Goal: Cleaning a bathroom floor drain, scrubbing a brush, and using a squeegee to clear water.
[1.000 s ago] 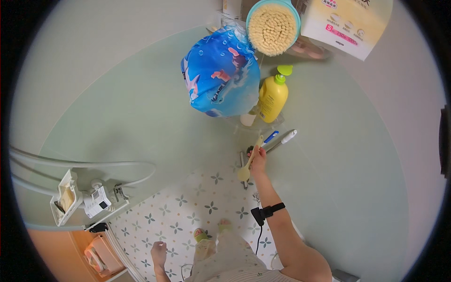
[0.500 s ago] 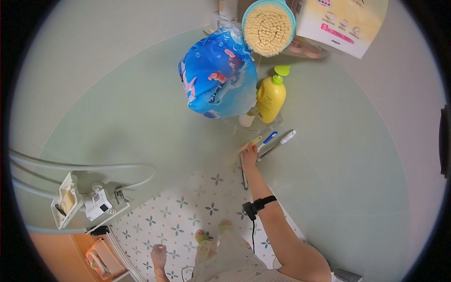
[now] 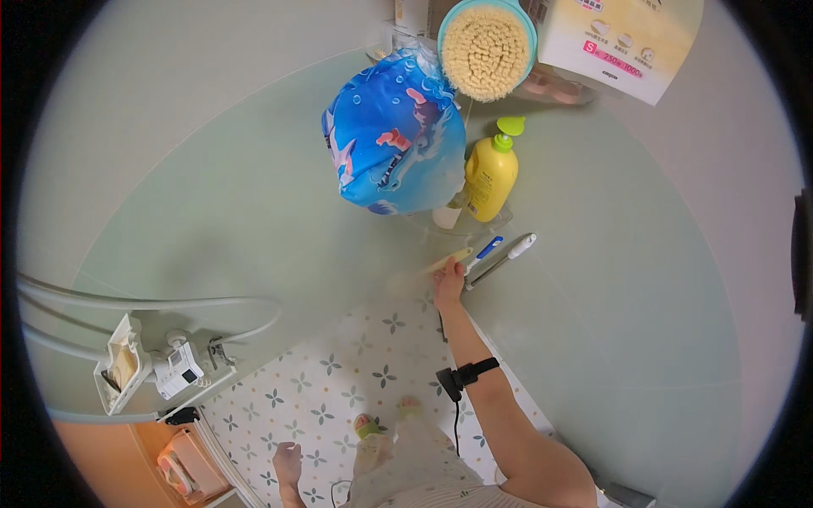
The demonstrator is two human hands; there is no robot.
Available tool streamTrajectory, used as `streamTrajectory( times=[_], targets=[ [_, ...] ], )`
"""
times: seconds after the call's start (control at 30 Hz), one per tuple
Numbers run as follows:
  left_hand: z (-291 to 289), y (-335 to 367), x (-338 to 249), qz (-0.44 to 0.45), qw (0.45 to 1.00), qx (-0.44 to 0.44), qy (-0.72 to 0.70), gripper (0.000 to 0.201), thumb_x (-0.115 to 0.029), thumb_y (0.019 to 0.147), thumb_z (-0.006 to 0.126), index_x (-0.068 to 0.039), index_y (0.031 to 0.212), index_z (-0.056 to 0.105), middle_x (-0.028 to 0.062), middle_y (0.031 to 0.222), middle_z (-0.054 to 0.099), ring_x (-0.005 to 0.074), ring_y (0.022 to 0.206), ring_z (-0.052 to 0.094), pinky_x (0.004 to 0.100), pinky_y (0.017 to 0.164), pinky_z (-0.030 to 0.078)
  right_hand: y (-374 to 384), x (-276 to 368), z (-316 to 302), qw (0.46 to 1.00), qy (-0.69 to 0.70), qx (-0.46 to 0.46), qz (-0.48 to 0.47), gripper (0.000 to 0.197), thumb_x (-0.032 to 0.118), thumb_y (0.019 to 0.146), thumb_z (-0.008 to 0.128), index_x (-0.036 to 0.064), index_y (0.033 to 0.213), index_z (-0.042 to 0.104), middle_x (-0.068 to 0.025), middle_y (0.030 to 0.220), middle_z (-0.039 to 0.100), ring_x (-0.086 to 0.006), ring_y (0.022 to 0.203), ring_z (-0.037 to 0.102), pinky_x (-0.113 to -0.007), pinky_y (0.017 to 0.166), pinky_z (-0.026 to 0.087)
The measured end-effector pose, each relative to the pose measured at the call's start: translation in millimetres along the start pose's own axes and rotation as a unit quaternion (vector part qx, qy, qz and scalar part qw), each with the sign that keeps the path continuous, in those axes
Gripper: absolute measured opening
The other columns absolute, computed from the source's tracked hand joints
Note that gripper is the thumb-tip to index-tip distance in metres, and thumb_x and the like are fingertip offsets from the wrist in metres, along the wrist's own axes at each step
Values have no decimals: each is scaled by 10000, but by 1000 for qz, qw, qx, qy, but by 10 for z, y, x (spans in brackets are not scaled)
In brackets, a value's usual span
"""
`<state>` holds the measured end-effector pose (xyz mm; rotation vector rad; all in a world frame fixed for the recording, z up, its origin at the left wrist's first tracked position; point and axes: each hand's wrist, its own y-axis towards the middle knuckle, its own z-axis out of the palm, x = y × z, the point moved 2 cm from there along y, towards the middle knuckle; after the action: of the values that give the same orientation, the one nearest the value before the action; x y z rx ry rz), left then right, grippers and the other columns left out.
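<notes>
My right hand (image 3: 449,286) reaches up to the corner where the pale green walls end, its fingers closed. What they grip is mostly hidden; only a bit of a thin dark bar shows beside the wrist. Right at the fingertips are a cream handle (image 3: 461,254), a blue-and-white handle (image 3: 489,247) and a metal rod with a white handle (image 3: 526,244), side by side. Low on the left, my left hand (image 3: 288,461) hangs over the floor with curled fingers and nothing visible in it.
Beyond the right hand stand a yellow pump bottle (image 3: 493,179) and a blue patterned shower cap (image 3: 394,140). A round bath brush (image 3: 487,52) and a white-yellow package (image 3: 605,42) are farther up. At left are a soap dish (image 3: 121,368) and a curved hose (image 3: 195,301).
The dark bar below my right hand shows less now, its lower part mostly behind the arm. Both hands have barely moved.
</notes>
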<state>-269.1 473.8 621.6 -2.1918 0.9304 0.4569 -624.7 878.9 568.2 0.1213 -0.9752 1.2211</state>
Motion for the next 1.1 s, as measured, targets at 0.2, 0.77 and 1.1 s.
streamTrajectory(
  times=[0.2, 0.77, 1.1],
  targets=[
    [-19, -17, -95, -5, 1000, 10, 12, 251, -169, 684, 518, 23, 846, 508, 135, 606, 558, 215, 589, 554, 297, 567, 426, -65, 42, 139, 995, 68, 68, 30, 251, 250, 819, 412, 88, 1009, 383, -65, 938, 479, -205, 810, 519, -311, 640, 465],
    [-96, -86, 17, -31, 1000, 2, 3, 256, -184, 677, 508, 10, 844, 513, 129, 608, 566, 203, 587, 559, 284, 561, 426, 356, 64, -397, 951, -215, 56, -214, 237, 159, 814, 442, 29, 1013, 441, -12, 838, 482, -88, 770, 430, -212, 694, 351],
    [-88, -87, -43, -19, 998, 5, 53, 238, -176, 686, 511, 5, 840, 510, 114, 593, 564, 217, 590, 559, 288, 579, 421, 266, 326, -364, 890, -368, 6, -269, 359, 201, 789, 483, 21, 1091, 415, -71, 933, 500, -153, 839, 465, -241, 765, 347]
  ],
)
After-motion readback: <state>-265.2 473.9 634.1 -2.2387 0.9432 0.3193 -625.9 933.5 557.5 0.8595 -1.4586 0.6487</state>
